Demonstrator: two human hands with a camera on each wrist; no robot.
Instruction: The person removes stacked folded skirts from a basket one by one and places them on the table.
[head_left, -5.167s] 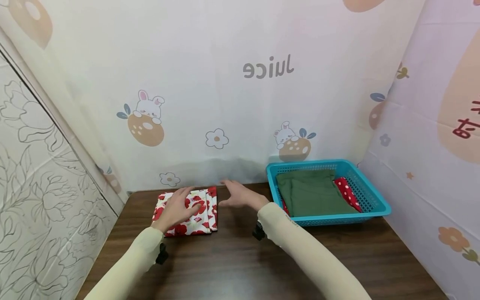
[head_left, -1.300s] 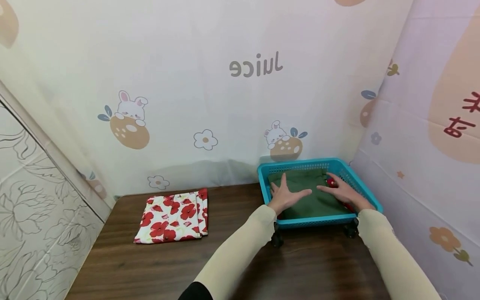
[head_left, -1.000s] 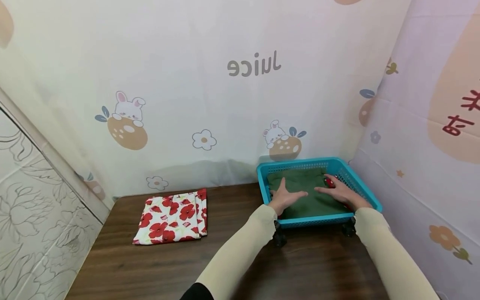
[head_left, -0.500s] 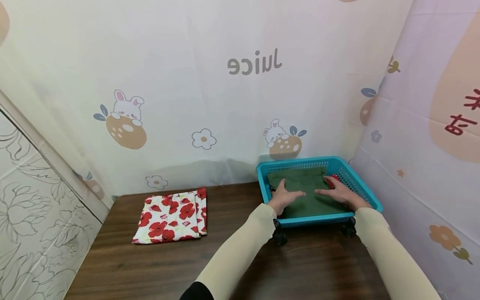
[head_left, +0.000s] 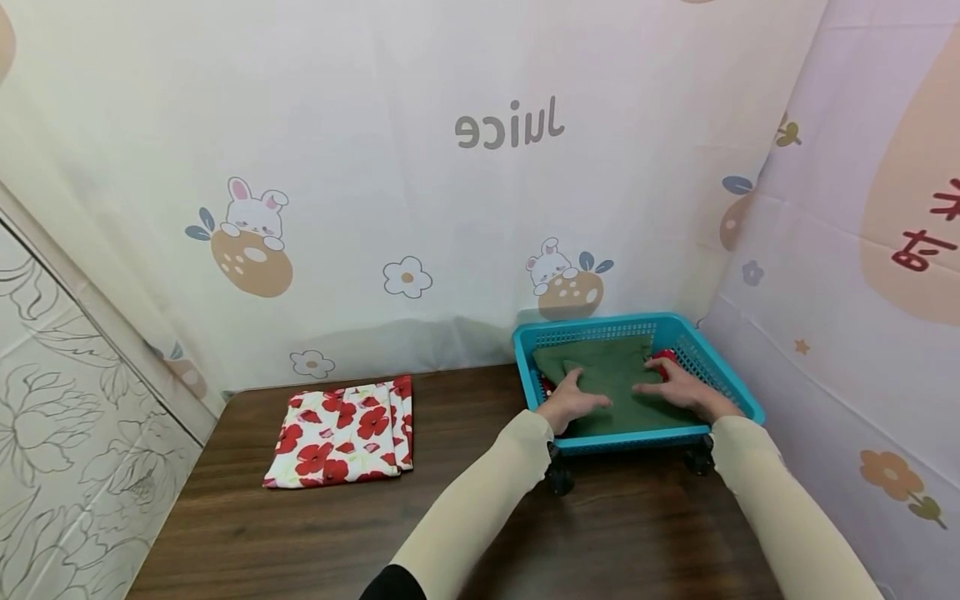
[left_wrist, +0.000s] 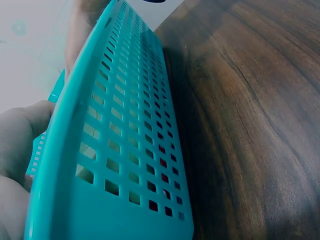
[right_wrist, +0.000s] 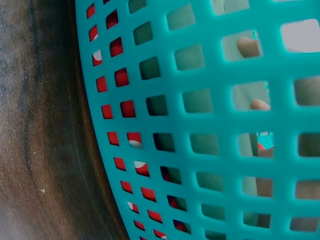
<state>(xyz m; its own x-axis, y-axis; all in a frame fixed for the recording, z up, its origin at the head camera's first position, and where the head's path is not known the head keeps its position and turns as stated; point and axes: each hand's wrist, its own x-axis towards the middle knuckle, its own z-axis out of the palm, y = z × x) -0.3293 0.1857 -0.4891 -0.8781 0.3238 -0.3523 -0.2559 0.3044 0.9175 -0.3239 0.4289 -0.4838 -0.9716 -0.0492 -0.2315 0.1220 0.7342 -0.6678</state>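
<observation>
Both my hands are in the teal basket [head_left: 731, 392] at the table's back right — left hand [head_left: 572, 402] and right hand [head_left: 678, 389] bunching the green cloth [head_left: 615, 375] between curled fingers, with the folded floral cloth [head_left: 341, 433] well off to the left.

One teal basket [head_left: 720, 379], one folded green cloth [head_left: 611, 371] in it, one red dotted cloth [head_left: 663, 356] beneath, one floral folded cloth [head_left: 341, 433], one bench [head_left: 300, 533], two hands
</observation>
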